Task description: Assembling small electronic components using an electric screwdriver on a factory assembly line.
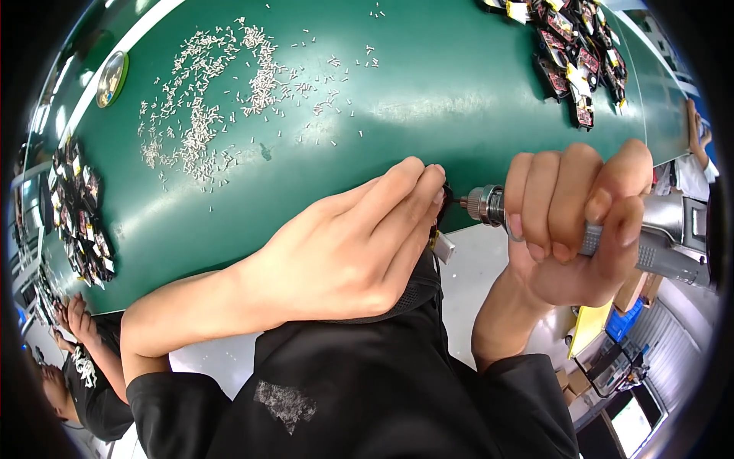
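My right hand is closed around the grey body of an electric screwdriver. Its silver chuck and thin bit point left. The bit's tip reaches a small black part at the fingertips of my left hand. My left fingers are pressed together on that part and hide most of it. A small white piece hangs just below it, near the front edge of the green table.
Many loose small screws lie scattered over the table's far left. Piles of black assemblies with white and yellow pieces stand at the left and far right. A round yellow-green dish sits at the far left. Another person's hand shows at lower left.
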### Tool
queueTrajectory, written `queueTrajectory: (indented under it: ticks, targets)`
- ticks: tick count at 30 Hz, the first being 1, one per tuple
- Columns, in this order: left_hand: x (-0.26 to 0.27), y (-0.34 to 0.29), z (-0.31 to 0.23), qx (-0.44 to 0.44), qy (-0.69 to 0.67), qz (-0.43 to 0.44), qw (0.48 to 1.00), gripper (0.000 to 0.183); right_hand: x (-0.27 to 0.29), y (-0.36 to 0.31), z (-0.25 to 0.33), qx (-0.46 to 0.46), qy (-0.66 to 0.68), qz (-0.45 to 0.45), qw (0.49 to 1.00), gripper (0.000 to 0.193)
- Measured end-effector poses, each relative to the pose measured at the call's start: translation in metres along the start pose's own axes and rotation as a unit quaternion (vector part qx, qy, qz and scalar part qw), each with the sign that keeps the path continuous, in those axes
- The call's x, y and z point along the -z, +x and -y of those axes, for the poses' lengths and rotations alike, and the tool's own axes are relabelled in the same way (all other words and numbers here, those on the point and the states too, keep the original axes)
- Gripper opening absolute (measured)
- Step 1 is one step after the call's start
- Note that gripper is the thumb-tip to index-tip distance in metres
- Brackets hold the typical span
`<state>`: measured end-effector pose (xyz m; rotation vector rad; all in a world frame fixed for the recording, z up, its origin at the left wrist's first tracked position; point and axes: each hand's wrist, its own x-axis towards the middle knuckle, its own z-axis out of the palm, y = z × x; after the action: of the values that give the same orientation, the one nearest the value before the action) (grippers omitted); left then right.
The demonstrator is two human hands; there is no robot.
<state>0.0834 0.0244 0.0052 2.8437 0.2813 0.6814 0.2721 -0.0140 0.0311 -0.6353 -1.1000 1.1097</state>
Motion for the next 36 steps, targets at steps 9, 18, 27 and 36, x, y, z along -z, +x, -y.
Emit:
queueTrajectory:
  ticks: [9,18,27,36]
  targets:
    - [0.01,-0.012,0.006,0.024,-0.032,0.005,0.999,0.036,-0.01,0.014,-0.009,0.012,0.097,0.084,0.992,0.014]
    - [0.097,-0.116,0.006,0.281,0.088,-0.156,0.943,0.045,-0.019,-0.007,-0.01,0.038,0.225,-0.07,0.971,0.02]
    - [0.216,-0.325,0.063,0.651,0.364,-0.174,0.643,0.025,-0.041,-0.015,-0.042,-0.051,0.253,-0.106,0.96,0.017]
    - [0.159,-0.165,0.064,0.41,0.265,-0.163,0.857,0.025,-0.037,-0.021,-0.043,-0.057,0.287,-0.126,0.948,0.012]
